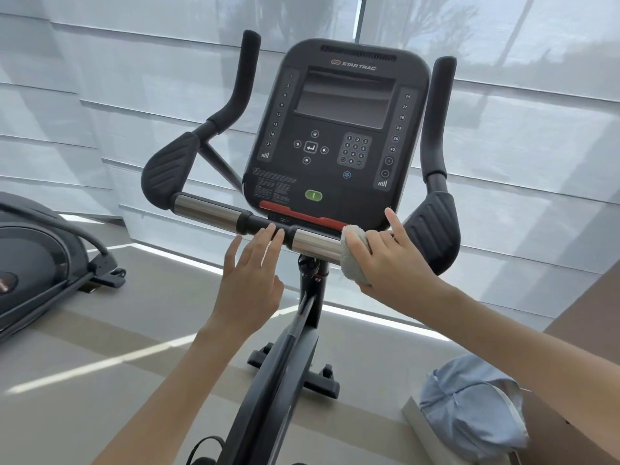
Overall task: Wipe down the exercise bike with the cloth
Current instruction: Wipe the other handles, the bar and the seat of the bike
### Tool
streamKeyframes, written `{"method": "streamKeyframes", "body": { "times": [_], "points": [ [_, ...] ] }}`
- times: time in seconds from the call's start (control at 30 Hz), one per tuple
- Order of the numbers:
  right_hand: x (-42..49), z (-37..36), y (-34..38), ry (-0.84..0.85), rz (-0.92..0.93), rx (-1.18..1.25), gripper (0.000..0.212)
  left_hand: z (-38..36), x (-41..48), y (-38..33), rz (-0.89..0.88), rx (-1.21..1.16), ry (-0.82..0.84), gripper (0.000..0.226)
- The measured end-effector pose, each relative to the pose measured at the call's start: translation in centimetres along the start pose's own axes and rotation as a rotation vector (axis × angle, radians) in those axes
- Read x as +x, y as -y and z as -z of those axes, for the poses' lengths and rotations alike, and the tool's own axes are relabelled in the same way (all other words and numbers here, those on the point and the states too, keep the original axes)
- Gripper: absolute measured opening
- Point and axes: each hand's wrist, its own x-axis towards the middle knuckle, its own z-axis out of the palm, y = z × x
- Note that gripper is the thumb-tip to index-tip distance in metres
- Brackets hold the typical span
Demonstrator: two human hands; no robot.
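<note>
- The black upright exercise bike point(283, 364) fills the middle of the view, and its black, rounded-square console point(335, 129) with a dark screen, keypad, green button and red strip faces the person.
- Just below the console runs the horizontal handlebar crossbar point(258, 224), black in the middle with a shiny chrome sleeve point(315, 245) on each side.
- The pale grey-green terry cloth point(351, 263) is wrapped round the chrome sleeve below the console's lower right corner.
- The right hand point(385, 260) lies on the cloth there, its grip clamped round cloth and bar, with thumb underneath and fingers over the top; the index finger sticks up towards the console's bottom edge.
- The left hand point(248, 280) is below the console's lower left part, its grip apart, fingers straight and spread, fingertips touching the black middle of the crossbar and holding nothing.
- Ribbed black elbow pads point(167, 169) sit to either side of the console, and curved black foam handles rise beside it.
- Far to the left of the console, the dark housing of another machine point(40, 263) stands on the beige floor point(100, 330).
- Below and right of the console, a light blue bundle of fabric point(469, 407) rests on a white box point(422, 427).
- White translucent blinds point(100, 95) hang behind the console.
</note>
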Motion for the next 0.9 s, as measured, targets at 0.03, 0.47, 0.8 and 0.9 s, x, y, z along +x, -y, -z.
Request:
{"method": "streamKeyframes", "body": {
  "times": [0.03,0.47,0.8,0.9],
  "points": [
    [0.2,-0.1,0.5,-0.029,-0.008,-0.034,0.060,0.0,0.0,0.0,0.000,-0.002,-0.004,0.076],
    [8.5,0.9,3.9,0.178,-0.043,0.541,0.060,-0.4,0.2,1.0,-0.038,-0.083,-0.066,0.075],
    [4.6,1.9,0.2,0.342,-0.090,0.493,0.064,-0.5,0.0,0.3,0.012,-0.081,-0.022,0.082],
    [2.3,1.6,0.4,0.219,-0.020,0.333,0.069,-0.4,-0.1,-0.2,0.030,-0.079,-0.003,0.085]
  ]
}}
